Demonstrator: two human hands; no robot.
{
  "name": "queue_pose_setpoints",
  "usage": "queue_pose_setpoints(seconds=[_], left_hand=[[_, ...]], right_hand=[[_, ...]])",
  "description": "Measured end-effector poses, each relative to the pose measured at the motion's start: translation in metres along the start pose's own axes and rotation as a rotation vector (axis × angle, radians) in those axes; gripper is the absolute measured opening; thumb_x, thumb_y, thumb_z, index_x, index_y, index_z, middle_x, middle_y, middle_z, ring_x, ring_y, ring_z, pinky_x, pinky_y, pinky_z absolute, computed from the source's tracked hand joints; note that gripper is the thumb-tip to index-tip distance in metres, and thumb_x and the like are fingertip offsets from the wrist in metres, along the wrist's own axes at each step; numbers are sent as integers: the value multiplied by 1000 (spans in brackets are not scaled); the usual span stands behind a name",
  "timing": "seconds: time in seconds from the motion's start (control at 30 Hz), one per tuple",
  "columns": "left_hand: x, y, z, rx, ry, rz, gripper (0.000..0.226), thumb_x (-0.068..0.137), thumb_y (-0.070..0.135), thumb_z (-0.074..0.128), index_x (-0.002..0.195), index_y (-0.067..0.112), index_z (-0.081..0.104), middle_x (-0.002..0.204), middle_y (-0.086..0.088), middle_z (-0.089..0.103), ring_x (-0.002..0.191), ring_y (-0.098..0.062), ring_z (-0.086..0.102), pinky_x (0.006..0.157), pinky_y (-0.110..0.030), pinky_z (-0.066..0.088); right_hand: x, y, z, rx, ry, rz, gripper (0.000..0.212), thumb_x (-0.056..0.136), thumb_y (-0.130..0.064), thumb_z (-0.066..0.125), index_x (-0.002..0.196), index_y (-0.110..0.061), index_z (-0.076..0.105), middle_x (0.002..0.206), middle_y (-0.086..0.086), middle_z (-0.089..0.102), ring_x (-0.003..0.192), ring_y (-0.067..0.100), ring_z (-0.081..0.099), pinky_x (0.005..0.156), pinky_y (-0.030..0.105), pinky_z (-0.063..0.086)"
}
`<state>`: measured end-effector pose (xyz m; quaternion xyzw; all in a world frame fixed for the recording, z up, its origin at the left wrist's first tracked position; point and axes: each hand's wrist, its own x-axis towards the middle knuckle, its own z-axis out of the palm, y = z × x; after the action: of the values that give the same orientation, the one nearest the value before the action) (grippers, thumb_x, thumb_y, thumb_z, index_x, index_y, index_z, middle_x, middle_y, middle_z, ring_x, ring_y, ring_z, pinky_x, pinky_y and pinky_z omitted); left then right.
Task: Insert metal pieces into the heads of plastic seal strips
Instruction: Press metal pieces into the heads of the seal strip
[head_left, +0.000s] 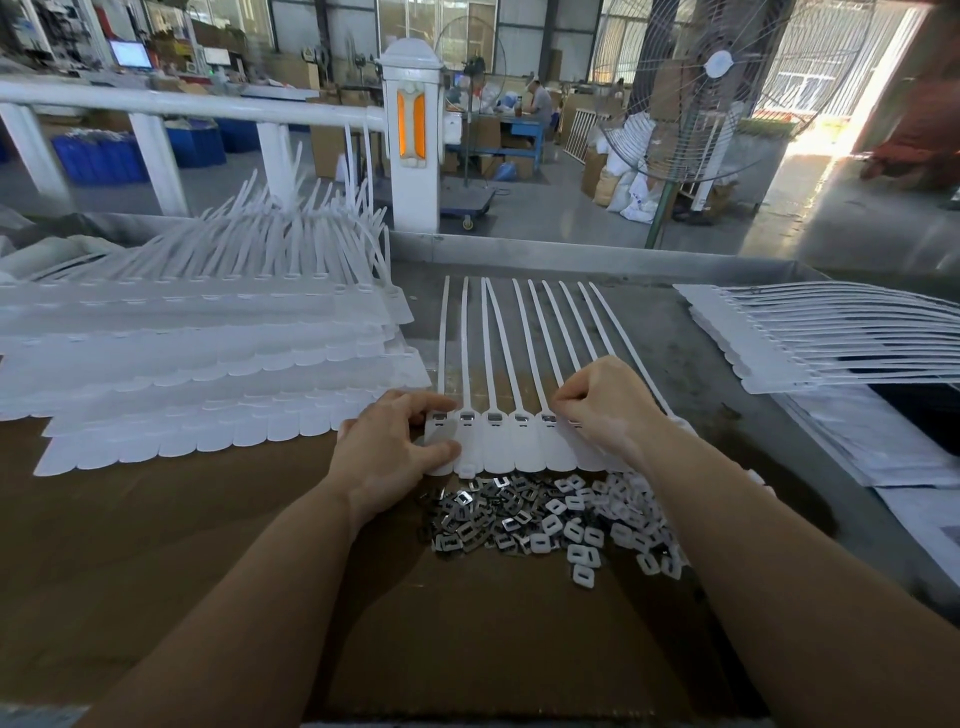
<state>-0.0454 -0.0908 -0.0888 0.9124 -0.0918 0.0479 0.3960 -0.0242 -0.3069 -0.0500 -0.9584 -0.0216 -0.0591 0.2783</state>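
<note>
white plastic seal strips (511, 441), joined in a row, lie under both hands. left hand (397, 447) fingers pinch the end head; right hand (605, 410) fingers pinch together, contents unclear. seat each metal piece (478, 512) squarely.

no legible text, labels or numbers anywhere

Body in view: two forearms and two hands only. Left hand (400, 447) bare, no glove, ring or watch. Right hand (608, 410) likewise bare. Both forearms uncovered to the frame edge; no sleeve or cuff visible. Fingernails short, unpainted.
</note>
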Motion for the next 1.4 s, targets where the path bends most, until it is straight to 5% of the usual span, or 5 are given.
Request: queue_pose_setpoints(seconds=[0.2, 0.43, 0.87, 1.13, 1.4], left_hand=[[1, 0, 0, -2, 1, -10, 38, 78, 33, 72, 111, 42, 57, 116, 14, 50, 101, -5, 48, 106, -42, 29], [0, 1, 0, 4, -3, -15, 35, 79, 33, 72, 107, 45, 54, 115, 14, 49, 101, -5, 47, 106, -42, 30], [0, 1, 1, -23, 3, -12, 35, 77, 32, 73, 101, 49, 53, 112, 15, 49, 100, -4, 49, 104, -44, 34], [0, 0, 0, -20, 1, -12, 35, 78, 31, 72, 104, 46, 54, 112, 15, 49, 101, -4, 48, 104, -44, 34], [-1, 1, 1, -26, 9, -13, 35, 77, 30, 73, 102, 46, 55, 112, 15, 50, 102, -5, 50, 105, -44, 33]], right_hand=[[-15, -7, -2, 14, 67, -31, 17, 85, 0, 57, 88, -1, 73, 95, 8, 72, 85, 24, 64, 73, 35, 52], [-51, -27, 0, 49, -100, -159, 11, 85, -14, 65, 93, -19, 72, 89, -12, 64, 76, -2, 57, 72, 10, 44], [-70, -40, 11, -21, -225, -305, 16, 85, -16, 65, 97, -22, 73, 96, -6, 68, 85, 7, 60, 85, 22, 49], [-73, -46, 15, -59, -298, -408, 17, 84, -24, 66, 100, -25, 71, 81, -19, 49, 79, 0, 47, 72, 11, 36], [-75, -39, 19, -31, -259, -390, 7, 82, -18, 68, 89, -22, 69, 92, -12, 59, 87, 5, 54, 82, 22, 45]])
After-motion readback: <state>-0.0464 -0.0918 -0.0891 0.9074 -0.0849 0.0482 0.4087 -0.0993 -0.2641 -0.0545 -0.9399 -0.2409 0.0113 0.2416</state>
